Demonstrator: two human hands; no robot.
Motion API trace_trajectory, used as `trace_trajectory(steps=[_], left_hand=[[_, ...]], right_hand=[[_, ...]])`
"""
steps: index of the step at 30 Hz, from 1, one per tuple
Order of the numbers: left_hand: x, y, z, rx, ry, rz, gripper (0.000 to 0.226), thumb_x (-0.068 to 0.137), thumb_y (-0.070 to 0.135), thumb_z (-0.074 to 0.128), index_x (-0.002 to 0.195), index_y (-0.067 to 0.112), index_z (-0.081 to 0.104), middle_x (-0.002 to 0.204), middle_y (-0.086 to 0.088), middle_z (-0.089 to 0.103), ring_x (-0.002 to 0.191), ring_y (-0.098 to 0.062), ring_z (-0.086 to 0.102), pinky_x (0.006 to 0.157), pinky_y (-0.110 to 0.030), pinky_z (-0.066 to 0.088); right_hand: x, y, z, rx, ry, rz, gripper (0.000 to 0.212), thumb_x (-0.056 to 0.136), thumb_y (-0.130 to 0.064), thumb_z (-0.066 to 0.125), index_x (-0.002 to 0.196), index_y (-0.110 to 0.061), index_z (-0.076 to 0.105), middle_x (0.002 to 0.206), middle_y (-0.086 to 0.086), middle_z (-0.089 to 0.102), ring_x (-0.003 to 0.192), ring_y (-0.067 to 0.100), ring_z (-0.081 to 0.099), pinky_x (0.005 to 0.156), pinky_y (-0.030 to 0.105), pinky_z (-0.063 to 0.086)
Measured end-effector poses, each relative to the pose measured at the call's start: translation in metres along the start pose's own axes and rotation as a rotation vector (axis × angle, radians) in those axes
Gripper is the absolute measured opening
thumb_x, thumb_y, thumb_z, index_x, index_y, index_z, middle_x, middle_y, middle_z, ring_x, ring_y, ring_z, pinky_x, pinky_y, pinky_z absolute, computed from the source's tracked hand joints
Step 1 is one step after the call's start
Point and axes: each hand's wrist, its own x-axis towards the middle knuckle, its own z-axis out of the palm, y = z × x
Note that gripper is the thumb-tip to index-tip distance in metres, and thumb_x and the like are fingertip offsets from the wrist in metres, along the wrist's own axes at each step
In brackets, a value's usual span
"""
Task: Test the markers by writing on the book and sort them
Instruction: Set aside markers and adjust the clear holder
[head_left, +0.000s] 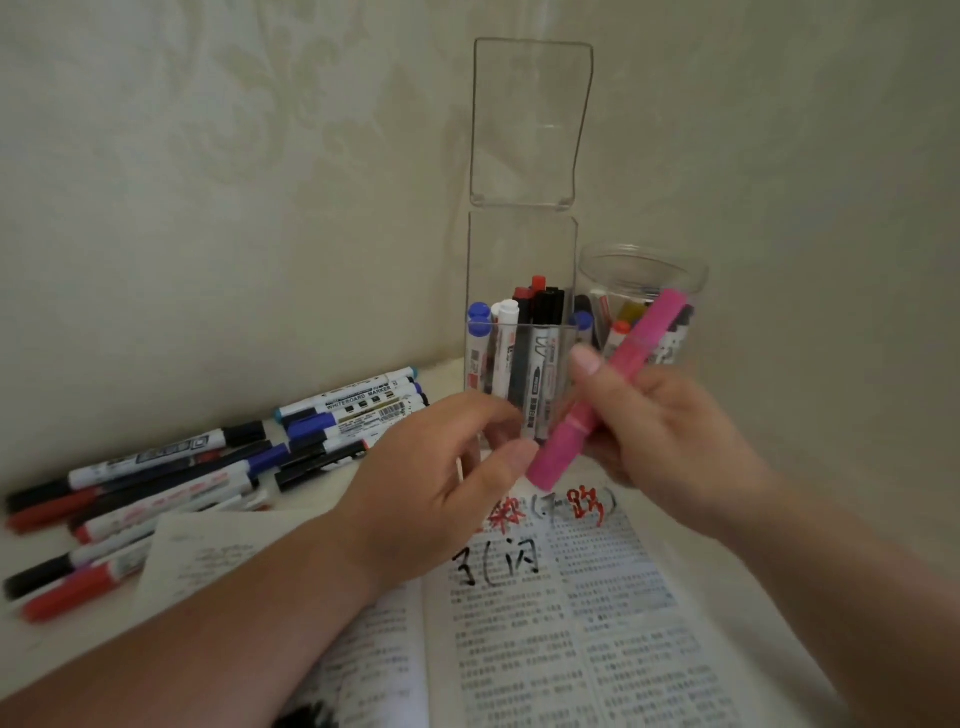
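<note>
Risk: cap popping off with a jerk, tip streaking fingers or knocking the clear box (519, 270) behind. Right hand (670, 431) clamped round pink marker (613, 384), tilted, lower end over the book's (545, 649) top edge. Left hand (441, 483) curled, thumb at that end; grip unclear. Loose markers (156, 488) lay at worktop's (31, 654) left edge.

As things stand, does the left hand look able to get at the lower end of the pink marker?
Probably yes. The right hand grips the pink marker around its middle, leaving the lower end bare, and the thumb and forefinger of the left hand sit right beside it, nothing between.
</note>
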Motion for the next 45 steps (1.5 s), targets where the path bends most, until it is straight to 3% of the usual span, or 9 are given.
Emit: trace_trajectory(steps=[6, 13, 18, 24, 28, 30, 33, 38, 45], left_hand=[[0.003, 0.001, 0.005, 0.047, -0.19, -0.033, 0.025, 0.094, 0.049, 0.06, 0.111, 0.031, 0.064, 0.094, 0.016, 0.066, 0.086, -0.007, 0.064, 0.071, -0.026, 0.052], [0.0, 0.004, 0.018, 0.031, -0.267, -0.075, 0.006, 0.104, 0.03, 0.046, 0.108, 0.035, 0.048, 0.088, 0.025, 0.053, 0.087, 0.005, 0.056, 0.071, -0.006, 0.039], [0.002, 0.005, 0.017, -0.018, -0.315, -0.084, 0.026, 0.1, 0.049, 0.037, 0.111, 0.034, 0.055, 0.092, 0.024, 0.061, 0.089, 0.001, 0.06, 0.072, -0.01, 0.042], [0.003, 0.004, 0.013, 0.088, -0.292, -0.033, 0.031, 0.091, 0.066, 0.034, 0.104, 0.044, 0.05, 0.077, 0.023, 0.06, 0.066, -0.002, 0.057, 0.058, -0.015, 0.04], [-0.003, 0.004, 0.009, -0.007, -0.275, -0.091, 0.046, 0.088, 0.079, 0.031, 0.122, 0.051, 0.042, 0.081, 0.006, 0.058, 0.061, -0.006, 0.053, 0.054, -0.021, 0.042], [-0.004, 0.002, 0.005, -0.092, -0.24, -0.14, 0.043, 0.091, 0.072, 0.03, 0.124, 0.048, 0.043, 0.08, -0.002, 0.056, 0.063, -0.014, 0.052, 0.056, -0.03, 0.046], [-0.002, 0.002, 0.003, -0.112, -0.196, -0.207, 0.022, 0.101, 0.045, 0.031, 0.113, 0.042, 0.049, 0.078, -0.006, 0.056, 0.065, -0.024, 0.051, 0.066, -0.05, 0.045], [-0.003, 0.003, 0.008, -0.025, -0.299, -0.235, 0.02, 0.1, 0.03, 0.034, 0.108, 0.044, 0.046, 0.079, -0.003, 0.06, 0.063, -0.018, 0.053, 0.058, -0.036, 0.044], [-0.005, -0.008, 0.013, 0.112, -0.348, -0.182, 0.025, 0.103, 0.035, 0.047, 0.122, 0.049, 0.04, 0.098, 0.017, 0.061, 0.087, 0.002, 0.057, 0.076, -0.027, 0.049]], right_hand=[[-0.002, 0.027, 0.003, 0.181, -0.106, 0.026, 0.027, 0.081, -0.024, 0.079, 0.089, -0.004, 0.063, 0.061, 0.013, 0.066, 0.047, 0.019, 0.061, 0.039, 0.025, 0.04], [-0.004, 0.036, 0.007, 0.192, 0.012, -0.006, 0.025, 0.074, -0.026, 0.079, 0.083, -0.005, 0.067, 0.055, 0.006, 0.058, 0.047, 0.016, 0.051, 0.044, 0.024, 0.04], [-0.007, 0.035, 0.012, 0.264, 0.007, -0.008, 0.022, 0.075, -0.024, 0.077, 0.075, -0.009, 0.06, 0.052, 0.006, 0.056, 0.044, 0.015, 0.048, 0.04, 0.023, 0.037], [-0.008, 0.034, 0.006, 0.3, -0.031, -0.045, 0.02, 0.077, -0.018, 0.082, 0.068, -0.017, 0.063, 0.054, 0.012, 0.058, 0.043, 0.016, 0.049, 0.04, 0.022, 0.038], [-0.002, 0.036, -0.005, 0.374, 0.078, -0.047, 0.015, 0.073, -0.004, 0.069, 0.064, -0.01, 0.058, 0.053, 0.016, 0.046, 0.042, 0.018, 0.036, 0.044, 0.022, 0.026], [0.0, 0.035, -0.015, 0.43, 0.126, -0.001, 0.005, 0.069, -0.005, 0.061, 0.065, -0.008, 0.059, 0.052, 0.013, 0.045, 0.044, 0.018, 0.034, 0.045, 0.024, 0.019], [-0.004, 0.029, -0.031, 0.309, 0.037, 0.099, 0.013, 0.072, -0.01, 0.063, 0.079, -0.002, 0.07, 0.061, 0.021, 0.06, 0.047, 0.029, 0.055, 0.039, 0.024, 0.035], [-0.01, 0.024, -0.035, 0.115, -0.189, 0.198, 0.019, 0.07, -0.005, 0.077, 0.087, 0.002, 0.073, 0.08, 0.032, 0.067, 0.061, 0.028, 0.064, 0.05, 0.031, 0.055], [-0.02, 0.05, -0.012, 0.069, -0.069, 0.157, 0.019, 0.069, -0.017, 0.075, 0.072, -0.004, 0.062, 0.049, 0.017, 0.047, 0.038, 0.024, 0.042, 0.04, 0.029, 0.04]])
